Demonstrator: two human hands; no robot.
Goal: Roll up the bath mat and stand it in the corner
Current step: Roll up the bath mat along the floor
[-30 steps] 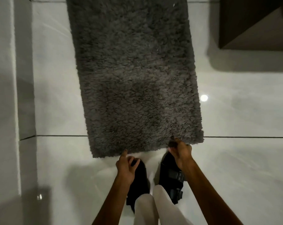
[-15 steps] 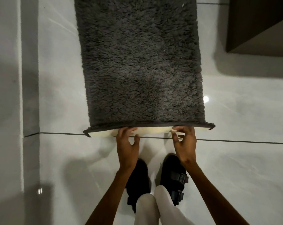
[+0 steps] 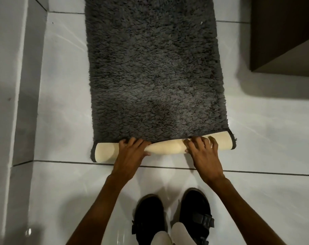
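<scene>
A dark grey shaggy bath mat [image 3: 155, 71] lies flat on the white tiled floor, running away from me. Its near end is curled over into a short roll [image 3: 166, 147] that shows the cream backing. My left hand [image 3: 130, 152] rests on the roll left of its middle, fingers curled over its top. On the right part of the roll lies my right hand [image 3: 203, 152], fingers spread and pressing down. Both hands grip the rolled end.
A dark brown cabinet [image 3: 283, 36] juts in at the upper right. A white tiled wall [image 3: 8, 85] with a step runs down the left side. My black sandals [image 3: 173, 218] stand just behind the roll, on the glossy floor [image 3: 265, 147].
The near edge of the mat was lifted off the floor, folded over and rolled away from me. Both hands moved forward with it, and the cream backing now shows as a roll.
</scene>
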